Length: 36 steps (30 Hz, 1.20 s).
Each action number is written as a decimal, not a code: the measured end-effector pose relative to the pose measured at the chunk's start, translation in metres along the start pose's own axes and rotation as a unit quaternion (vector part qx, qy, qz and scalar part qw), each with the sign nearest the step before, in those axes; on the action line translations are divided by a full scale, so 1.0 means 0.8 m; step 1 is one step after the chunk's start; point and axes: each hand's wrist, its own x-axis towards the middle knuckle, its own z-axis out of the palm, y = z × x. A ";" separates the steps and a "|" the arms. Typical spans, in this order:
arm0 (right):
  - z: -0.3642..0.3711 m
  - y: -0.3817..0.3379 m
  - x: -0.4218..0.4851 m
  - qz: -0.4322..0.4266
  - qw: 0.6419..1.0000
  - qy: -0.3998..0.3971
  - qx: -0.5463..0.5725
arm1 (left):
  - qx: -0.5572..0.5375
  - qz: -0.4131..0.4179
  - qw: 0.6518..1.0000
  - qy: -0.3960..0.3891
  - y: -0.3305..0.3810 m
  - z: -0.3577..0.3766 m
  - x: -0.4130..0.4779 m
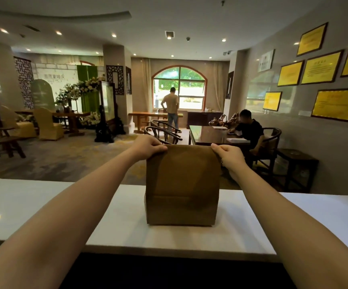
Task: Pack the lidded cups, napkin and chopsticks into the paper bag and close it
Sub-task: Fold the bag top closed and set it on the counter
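**A:** Where is the paper bag found?

**B:** The paper bag (181, 184) is stood upright on the white counter (23, 205), near the middle of its length. The broad brown face is turned toward the camera.

**A:** How is it held?

**B:** It is held at the two top corners. The left corner is pinched by the left hand (148, 148), whose fingers are curled onto the edge. The right corner is pinched by the right hand (228, 156), with the thumb laid along the top and the fingers curled behind the paper.

**A:** And the mouth of the bag?

**B:** The top is seen pressed flat into one straight line between the two hands. What is kept inside cannot be told, since the contents are hidden by the paper. A faint curved shading is seen on the front panel.

**A:** How are the arms placed?

**B:** Both bare forearms are stretched forward over the counter, one on each side of the bag. The bag's sides are not touched by them.

**A:** What is seen beyond the counter?

**B:** A dining hall is shown. A person in black (250, 130) is seated at a dark table (210, 135) just behind the bag. Another person (170, 105) is stood with their back turned at an arched window (179, 86). Gold framed plaques (335, 104) are hung on the right wall. Chairs covered in yellow cloth (48, 126) are set at the far left.
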 end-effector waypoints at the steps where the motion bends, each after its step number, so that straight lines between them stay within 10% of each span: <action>1: 0.003 0.006 0.002 0.004 1.000 0.000 0.004 | -0.004 -0.003 1.000 0.002 -0.003 0.006 0.002; 36: -0.002 0.018 0.001 -0.068 0.992 -0.101 -0.044 | -0.011 0.027 0.998 0.055 -0.004 0.017 -0.031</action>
